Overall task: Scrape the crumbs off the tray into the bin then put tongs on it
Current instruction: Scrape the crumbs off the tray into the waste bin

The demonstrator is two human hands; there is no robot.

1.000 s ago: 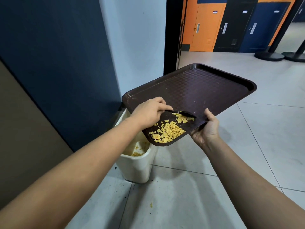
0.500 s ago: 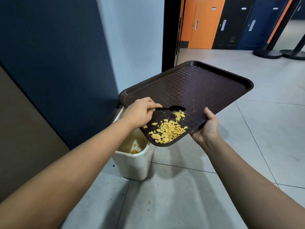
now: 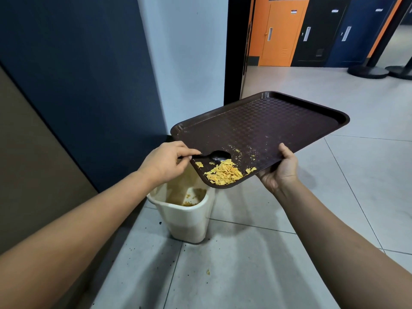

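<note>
A dark brown tray (image 3: 278,121) is held tilted, its near left corner lowest, over a cream bin (image 3: 187,219). My right hand (image 3: 281,170) grips the tray's near edge from below. My left hand (image 3: 166,162) pinches the handle of a black spoon (image 3: 217,156), whose bowl rests on the tray just above a pile of yellow crumbs (image 3: 225,172) heaped at the low corner. A few small crumbs lie scattered higher up the tray. No tongs are in view.
The bin stands on a grey tiled floor against a dark blue wall (image 3: 78,74), with crumbs inside. One crumb (image 3: 208,272) and dark specks lie on the floor nearby. An open doorway (image 3: 234,52) leads to orange and black lockers and stanchion bases (image 3: 367,71).
The spoon has swept the crumbs further down toward the tray's low corner. My left hand has pulled back to the left, and the pile is now tighter at the edge.
</note>
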